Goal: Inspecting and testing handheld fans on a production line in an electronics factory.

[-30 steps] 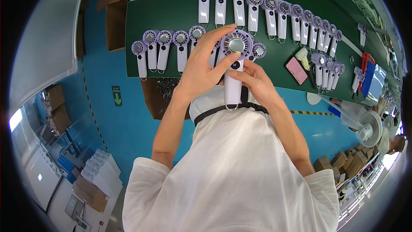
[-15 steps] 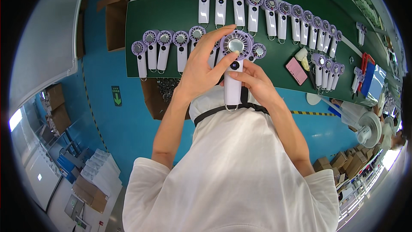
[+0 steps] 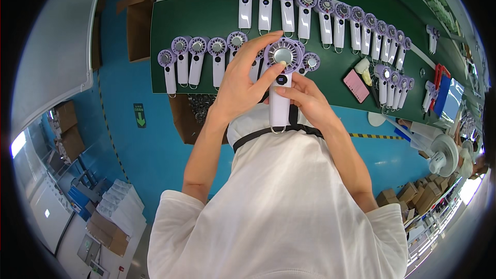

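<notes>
Between my two hands, at the near edge of the green table, is a purple and white handheld fan (image 3: 280,101), its round head away from me and its wire loop toward my body. My left hand (image 3: 242,80) curls round the head, with the thumb on the silver disc at its centre. Around the handle, just below the small dark display, my right hand (image 3: 306,98) is closed, thumb on the front. Similar fans (image 3: 198,57) lie in a row to the left of my hands, a few partly hidden behind my left hand. Another purple fan head (image 3: 311,62) shows just beyond my right hand.
A long row of fans (image 3: 305,18) lines the far side of the green table (image 3: 206,18). To the right are a pink phone-like slab (image 3: 356,86), a small fan group (image 3: 383,85) and a blue bin (image 3: 450,98). An open carton (image 3: 183,124) stands below the table edge.
Both hands keep the same grip on the fan, which has barely moved. The small display on its handle looks slightly different.
</notes>
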